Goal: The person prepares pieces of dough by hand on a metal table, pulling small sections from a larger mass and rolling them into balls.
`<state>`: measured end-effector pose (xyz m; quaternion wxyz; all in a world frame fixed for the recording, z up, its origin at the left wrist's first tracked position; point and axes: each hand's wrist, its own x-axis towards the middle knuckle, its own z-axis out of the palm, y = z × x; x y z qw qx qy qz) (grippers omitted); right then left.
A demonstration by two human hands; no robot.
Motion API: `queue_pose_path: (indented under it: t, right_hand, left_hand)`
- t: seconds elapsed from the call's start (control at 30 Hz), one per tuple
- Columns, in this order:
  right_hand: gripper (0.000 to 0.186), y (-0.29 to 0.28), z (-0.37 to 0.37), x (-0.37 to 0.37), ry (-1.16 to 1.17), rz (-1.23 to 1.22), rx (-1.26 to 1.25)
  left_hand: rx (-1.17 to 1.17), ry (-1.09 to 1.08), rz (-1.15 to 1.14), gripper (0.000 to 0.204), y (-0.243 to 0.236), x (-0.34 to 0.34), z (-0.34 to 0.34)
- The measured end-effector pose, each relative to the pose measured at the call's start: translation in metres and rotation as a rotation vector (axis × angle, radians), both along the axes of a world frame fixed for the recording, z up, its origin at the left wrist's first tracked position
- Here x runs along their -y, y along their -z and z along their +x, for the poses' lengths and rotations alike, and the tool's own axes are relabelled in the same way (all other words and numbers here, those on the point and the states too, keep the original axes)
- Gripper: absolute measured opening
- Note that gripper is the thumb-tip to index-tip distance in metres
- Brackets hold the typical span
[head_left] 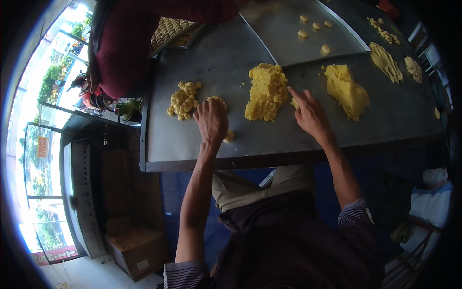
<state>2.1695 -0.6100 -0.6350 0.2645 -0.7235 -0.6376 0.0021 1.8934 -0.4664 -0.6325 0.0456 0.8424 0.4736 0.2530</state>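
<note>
My left hand [211, 120] lies palm-down on a grey metal table [269, 139], pressing on a small piece of yellow dough [217, 99]; a second bit of dough [229, 137] peeks out beside the wrist. My right hand [310, 111] rests with fingers spread, its fingertips touching a small dough piece [294, 102] at the right edge of a big yellow dough mound [265, 91]. A pile of small rolled dough balls [183, 99] sits just left of my left hand.
Another dough lump [347, 90] lies to the right, with flatter strips [386, 61] beyond. A metal tray [288, 41] carries a few dough balls [313, 32]. A person in dark red [125, 48] stands at the far left by a tray of balls [168, 30]. A cardboard box [137, 250] sits on the floor.
</note>
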Motion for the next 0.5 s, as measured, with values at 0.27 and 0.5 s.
queue_pose_path:
  t: [0.27,0.5]
  right_hand:
    - [0.048,0.007,0.008,0.020,0.118,0.029,0.040]
    - [0.046,0.015,-0.021,0.025,0.099,-0.033,0.008]
  left_hand:
    - [0.032,0.185,-0.184,0.027,0.005,0.028,-0.034]
    - [0.527,0.350,-0.482,0.038,-0.058,0.047,-0.010]
